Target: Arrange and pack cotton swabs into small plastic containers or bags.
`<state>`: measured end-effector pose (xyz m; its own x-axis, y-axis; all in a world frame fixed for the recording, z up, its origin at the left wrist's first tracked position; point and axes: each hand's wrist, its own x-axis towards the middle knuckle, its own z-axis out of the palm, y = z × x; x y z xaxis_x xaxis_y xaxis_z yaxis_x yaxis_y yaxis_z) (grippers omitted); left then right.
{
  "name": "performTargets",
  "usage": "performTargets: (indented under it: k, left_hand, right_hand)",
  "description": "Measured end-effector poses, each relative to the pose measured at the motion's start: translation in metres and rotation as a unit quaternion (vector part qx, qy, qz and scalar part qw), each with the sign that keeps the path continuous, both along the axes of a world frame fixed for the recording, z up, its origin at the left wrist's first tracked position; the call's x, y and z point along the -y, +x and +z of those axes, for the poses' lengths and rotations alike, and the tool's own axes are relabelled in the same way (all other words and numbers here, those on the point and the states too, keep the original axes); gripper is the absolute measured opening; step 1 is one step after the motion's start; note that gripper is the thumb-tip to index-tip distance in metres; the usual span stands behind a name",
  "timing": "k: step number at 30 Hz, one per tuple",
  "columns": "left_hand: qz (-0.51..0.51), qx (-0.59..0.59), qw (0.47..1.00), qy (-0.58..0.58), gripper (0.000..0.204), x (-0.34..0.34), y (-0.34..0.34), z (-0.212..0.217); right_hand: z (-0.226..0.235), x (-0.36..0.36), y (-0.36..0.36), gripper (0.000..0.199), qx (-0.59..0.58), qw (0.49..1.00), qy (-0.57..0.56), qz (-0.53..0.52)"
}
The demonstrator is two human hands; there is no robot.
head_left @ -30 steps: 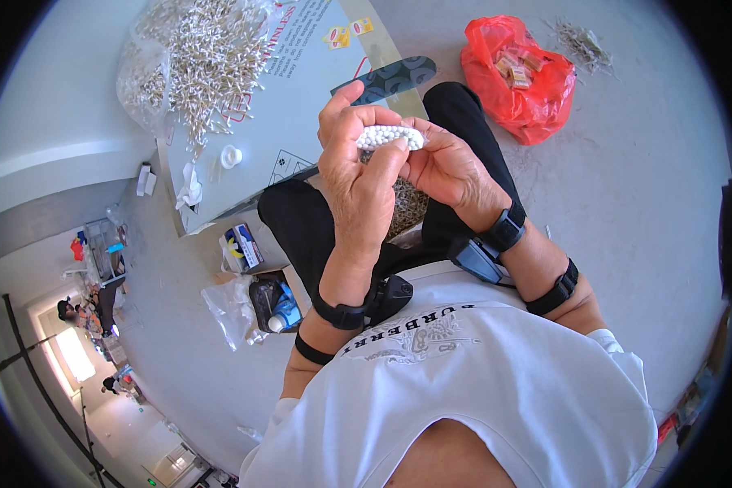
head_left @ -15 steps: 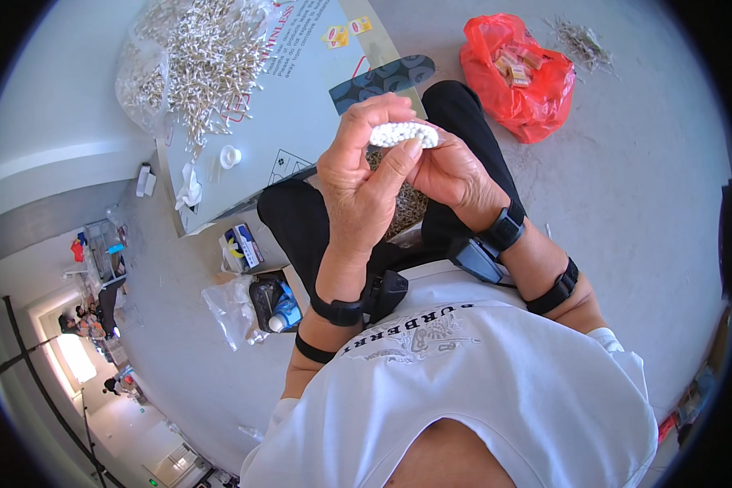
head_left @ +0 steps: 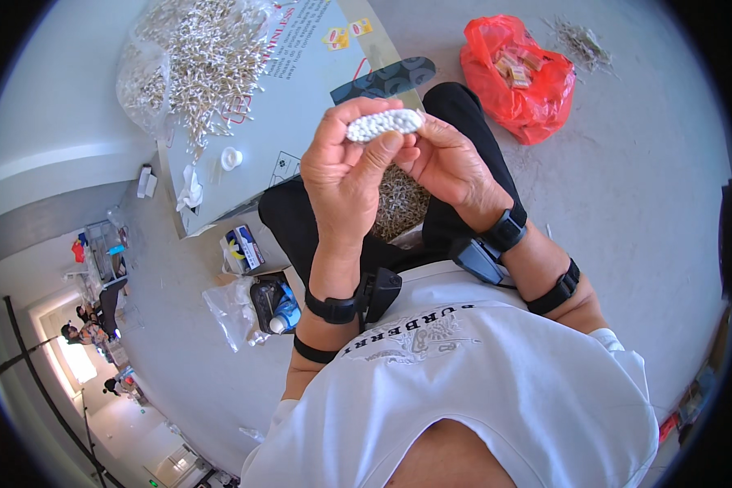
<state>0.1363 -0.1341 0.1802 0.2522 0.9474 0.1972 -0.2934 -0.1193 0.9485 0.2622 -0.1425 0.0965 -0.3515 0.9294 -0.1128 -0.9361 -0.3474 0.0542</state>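
Observation:
A bundle of cotton swabs [head_left: 382,124] is held up in front of me, its white tips packed together and facing me. My left hand [head_left: 346,163] wraps round the bundle, thumb below and fingers above. At the bundle's right end, the fingertips of my right hand [head_left: 451,163] pinch it. The sticks behind the tips are hidden by my hands. Below my hands, a mass of loose swabs [head_left: 400,203] lies between my legs. A large heap of cotton swabs [head_left: 215,69] spills from a clear plastic bag [head_left: 142,89] on the table at the far left.
The grey table [head_left: 244,191] bears a white round tub [head_left: 231,158] and crumpled tissue [head_left: 190,189]. On the floor, a red plastic bag [head_left: 545,102] holds small packets, beside scattered sticks [head_left: 581,42]. A box [head_left: 244,248] and a blue-and-white bottle [head_left: 285,315] are at left.
Both hands have shifted slightly left with the swab bundle. The bundle has tilted, showing more of its tips, and more of the loose swabs below are uncovered.

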Motion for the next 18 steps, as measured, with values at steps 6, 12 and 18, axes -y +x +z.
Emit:
performTargets:
  k: [6, 12, 18]
  left_hand:
    - [0.12, 0.014, 0.992, -0.046, 0.024, -0.01, -0.01, -0.013]
    - [0.13, 0.132, 0.958, -0.219, 0.033, -0.024, -0.023, -0.025]
    - [0.166, 0.192, 0.93, -0.266, 0.023, -0.023, -0.02, -0.03]
  right_hand:
    - [0.006, 0.002, 0.001, 0.013, 0.228, 0.972, 0.033, -0.042]
    - [0.01, 0.003, -0.002, 0.008, 0.374, 0.915, 0.089, -0.119]
    - [0.018, 0.004, -0.006, 0.009, 0.418, 0.895, 0.098, -0.118]
